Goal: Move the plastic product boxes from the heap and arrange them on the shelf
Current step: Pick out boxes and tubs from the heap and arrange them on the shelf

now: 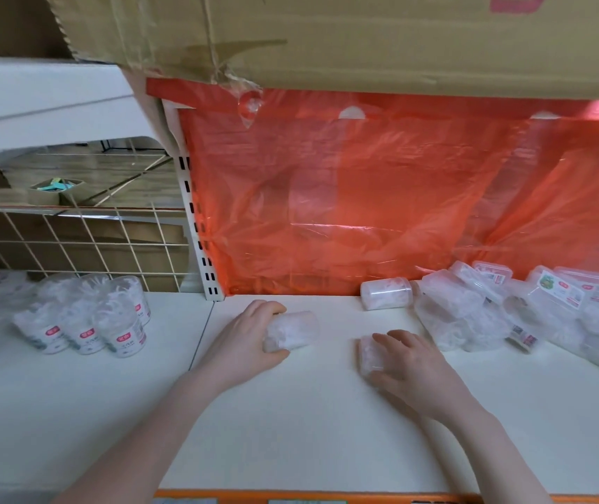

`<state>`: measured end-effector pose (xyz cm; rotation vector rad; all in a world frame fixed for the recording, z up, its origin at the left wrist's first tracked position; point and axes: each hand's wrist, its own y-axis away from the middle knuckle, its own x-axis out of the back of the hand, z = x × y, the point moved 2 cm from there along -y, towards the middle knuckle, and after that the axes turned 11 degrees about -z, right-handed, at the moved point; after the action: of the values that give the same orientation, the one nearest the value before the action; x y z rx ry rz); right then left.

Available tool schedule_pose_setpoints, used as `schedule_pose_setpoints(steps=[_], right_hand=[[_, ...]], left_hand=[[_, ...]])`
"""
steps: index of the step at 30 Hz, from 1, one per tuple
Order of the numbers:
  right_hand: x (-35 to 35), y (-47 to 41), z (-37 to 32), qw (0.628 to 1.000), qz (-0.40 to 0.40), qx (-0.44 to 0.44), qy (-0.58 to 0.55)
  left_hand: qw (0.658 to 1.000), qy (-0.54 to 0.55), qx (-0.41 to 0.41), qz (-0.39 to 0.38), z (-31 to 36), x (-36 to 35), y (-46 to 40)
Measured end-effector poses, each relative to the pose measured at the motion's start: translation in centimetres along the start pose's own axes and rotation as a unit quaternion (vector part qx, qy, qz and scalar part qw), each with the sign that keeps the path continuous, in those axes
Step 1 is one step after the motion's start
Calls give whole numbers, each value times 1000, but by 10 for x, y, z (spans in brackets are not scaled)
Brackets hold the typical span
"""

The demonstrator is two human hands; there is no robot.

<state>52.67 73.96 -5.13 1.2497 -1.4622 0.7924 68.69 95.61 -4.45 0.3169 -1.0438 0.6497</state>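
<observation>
On the white shelf [290,412], my left hand [243,340] grips a clear round plastic box [296,331] lying on its side. My right hand [410,365] grips a second clear round box [369,354], also on its side. A heap of clear plastic boxes [509,307] is piled at the right against the back. One more round box [385,293] lies loose by the heap's left edge. Several upright boxes with red-and-white labels [87,318] stand grouped on the left part of the shelf.
An orange plastic sheet [363,194] hangs behind the shelf. A torn cardboard carton [327,38] sits on the shelf above. A slotted white upright [196,227] and a wire grid [72,241] stand at the back left. An orange strip [290,494] edges the shelf front.
</observation>
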Motion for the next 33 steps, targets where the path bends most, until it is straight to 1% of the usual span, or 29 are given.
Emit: schedule_pose_setpoints(steps=[3, 8, 12, 16, 19, 24, 26, 29, 33], right_hand=[[4, 1, -3, 1000, -14, 2, 13], [2, 7, -9, 1000, -10, -12, 17], [0, 9, -12, 1000, -11, -22, 13], [0, 9, -11, 1000, -11, -22, 10], [-1, 9, -10, 1000, -8, -14, 12], [-2, 9, -6, 1000, 5, -2, 5], [-3, 9, -3, 1000, 9, 8, 4], [-2, 7, -1, 999, 14, 29, 5], [-1, 1, -4, 997, 20, 79, -16]], left_hand=[[1000, -7, -5, 11, 5, 13, -1], [999, -38, -11, 2, 18, 32, -7], [995, -93, -13, -25, 29, 34, -11], [990, -130, 8, -47, 37, 29, -13], [989, -135, 21, -57, 40, 28, -13], [984, -134, 46, -111, 46, 27, -12], [983, -128, 54, -121, 49, 28, -11], [983, -124, 72, -112, 52, 30, -7], [984, -117, 112, -80, 53, 39, 2]])
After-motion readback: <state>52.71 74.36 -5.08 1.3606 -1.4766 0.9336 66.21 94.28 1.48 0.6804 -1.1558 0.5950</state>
